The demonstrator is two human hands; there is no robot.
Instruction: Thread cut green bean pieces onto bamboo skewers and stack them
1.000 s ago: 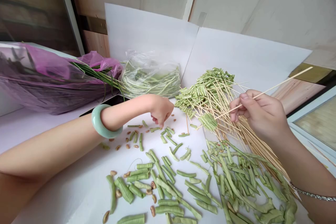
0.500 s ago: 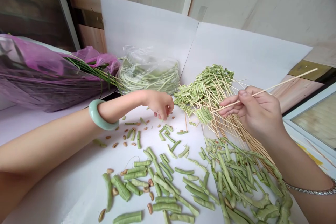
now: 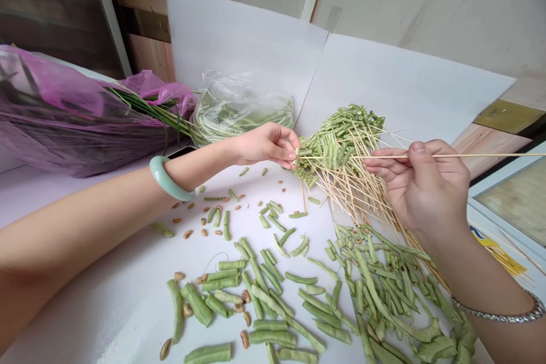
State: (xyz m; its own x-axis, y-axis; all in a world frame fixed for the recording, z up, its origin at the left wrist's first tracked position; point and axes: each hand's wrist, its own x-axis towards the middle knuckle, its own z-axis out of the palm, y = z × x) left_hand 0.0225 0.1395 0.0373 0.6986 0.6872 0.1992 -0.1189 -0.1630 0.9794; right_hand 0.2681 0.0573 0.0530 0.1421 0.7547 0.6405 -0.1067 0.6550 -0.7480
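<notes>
White worktop [image 3: 89, 313]; green bean pieces [image 3: 273, 337]

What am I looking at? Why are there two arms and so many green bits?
This picture comes from a camera worn on a person's head, looking down at their own two hands. The left hand pinches a small piece of green bean. The right hand holds a thin wooden skewer. Cut green beans lie on a white sheet, next to a bunch of skewers threaded with bean pieces.
</notes>
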